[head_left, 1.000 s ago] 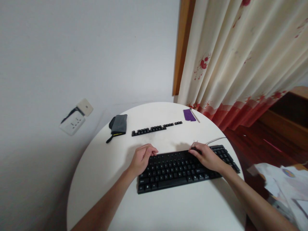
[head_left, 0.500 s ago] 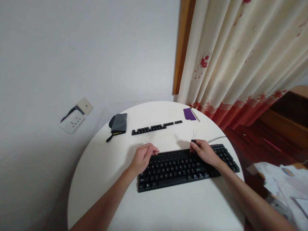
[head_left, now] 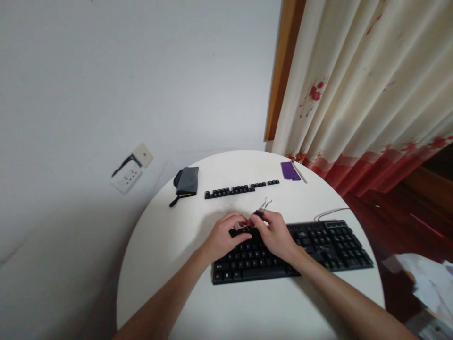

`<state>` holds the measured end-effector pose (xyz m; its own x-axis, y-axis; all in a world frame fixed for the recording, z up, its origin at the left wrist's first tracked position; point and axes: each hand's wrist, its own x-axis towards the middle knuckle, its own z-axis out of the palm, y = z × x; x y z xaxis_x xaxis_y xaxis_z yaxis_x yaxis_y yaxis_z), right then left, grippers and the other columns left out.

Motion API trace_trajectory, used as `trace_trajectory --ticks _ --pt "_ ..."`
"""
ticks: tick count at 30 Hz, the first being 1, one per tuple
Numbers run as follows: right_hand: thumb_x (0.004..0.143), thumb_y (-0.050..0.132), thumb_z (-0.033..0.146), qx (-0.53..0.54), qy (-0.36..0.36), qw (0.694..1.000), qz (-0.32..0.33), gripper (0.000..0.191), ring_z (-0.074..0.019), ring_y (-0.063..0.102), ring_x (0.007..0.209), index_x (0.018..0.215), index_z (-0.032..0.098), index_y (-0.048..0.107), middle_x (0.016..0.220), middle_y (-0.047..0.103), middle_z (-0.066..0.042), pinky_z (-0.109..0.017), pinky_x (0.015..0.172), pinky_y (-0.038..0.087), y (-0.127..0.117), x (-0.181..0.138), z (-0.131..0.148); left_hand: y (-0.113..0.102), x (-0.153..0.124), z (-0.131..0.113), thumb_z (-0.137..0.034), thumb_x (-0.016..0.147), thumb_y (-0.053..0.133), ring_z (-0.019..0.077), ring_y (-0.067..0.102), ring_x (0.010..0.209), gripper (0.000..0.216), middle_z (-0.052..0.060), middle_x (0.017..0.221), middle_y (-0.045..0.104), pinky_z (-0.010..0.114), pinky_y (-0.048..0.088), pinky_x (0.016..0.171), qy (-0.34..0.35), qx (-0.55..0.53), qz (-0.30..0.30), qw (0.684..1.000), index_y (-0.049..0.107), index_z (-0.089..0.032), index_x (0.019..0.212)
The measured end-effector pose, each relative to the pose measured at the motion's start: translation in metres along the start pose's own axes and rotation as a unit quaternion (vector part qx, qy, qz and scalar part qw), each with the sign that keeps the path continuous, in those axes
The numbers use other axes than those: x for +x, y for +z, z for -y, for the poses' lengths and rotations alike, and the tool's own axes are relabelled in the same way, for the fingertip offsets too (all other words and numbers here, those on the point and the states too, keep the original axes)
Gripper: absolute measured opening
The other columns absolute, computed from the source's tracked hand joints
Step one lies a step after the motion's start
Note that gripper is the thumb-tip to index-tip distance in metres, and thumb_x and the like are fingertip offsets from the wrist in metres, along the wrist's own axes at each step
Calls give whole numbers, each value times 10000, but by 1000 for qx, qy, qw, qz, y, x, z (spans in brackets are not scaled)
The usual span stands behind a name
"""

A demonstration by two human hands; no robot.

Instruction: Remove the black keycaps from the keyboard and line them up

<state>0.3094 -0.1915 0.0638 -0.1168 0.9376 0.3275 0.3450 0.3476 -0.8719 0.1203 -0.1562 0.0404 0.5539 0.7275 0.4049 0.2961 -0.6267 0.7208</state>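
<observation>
A black keyboard (head_left: pixel 318 245) lies on a round white table (head_left: pixel 159 245). My two hands meet over its upper left part. My right hand (head_left: pixel 276 233) pinches a small wire keycap puller (head_left: pixel 264 205), whose metal loops stick up behind the fingers. My left hand (head_left: pixel 224 236) is curled with its fingertips against the right hand's, just above the top row of keys. What lies between the left fingertips is hidden.
A row of loose black keycaps (head_left: pixel 240 189) lies behind the keyboard. A grey pouch (head_left: pixel 187 182) sits at the back left, and a purple cloth (head_left: pixel 289 171) and a thin stick (head_left: pixel 300 173) at the back right. The keyboard cable (head_left: pixel 329 212) runs right. A wall socket (head_left: pixel 128 171) and a curtain (head_left: pixel 354 94) stand behind.
My right hand has carried the keycap puller left along the keyboard's top edge to meet my left hand. The view has shifted to the left.
</observation>
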Motion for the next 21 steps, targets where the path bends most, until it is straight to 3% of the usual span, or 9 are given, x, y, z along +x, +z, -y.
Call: trace_trajectory --ticks 4,10,21 --pt "965 512 322 10 13 999 -43 269 -192 633 778 794 172 657 782 681 -46 -291 751 473 9 -8 -10 1 0 1 -175 837 710 146 618 796 117 36 894 663 271 526 730 3 1 -20 1000 663 -170 944" --pt "981 482 365 72 90 993 -37 294 -198 660 795 846 179 666 827 703 -47 -283 725 497 10 -16 -20 3 -2 3 -153 841 698 155 633 836 171 33 922 676 291 547 788 -13 17 -22 1000 678 -196 1005" --pt "966 496 374 40 93 994 -48 317 -182 610 714 769 170 637 728 659 -31 -276 688 467 11 -18 -22 5 -2 5 -170 878 663 183 633 927 103 59 963 674 342 535 869 25 18 -13 999 679 -190 978"
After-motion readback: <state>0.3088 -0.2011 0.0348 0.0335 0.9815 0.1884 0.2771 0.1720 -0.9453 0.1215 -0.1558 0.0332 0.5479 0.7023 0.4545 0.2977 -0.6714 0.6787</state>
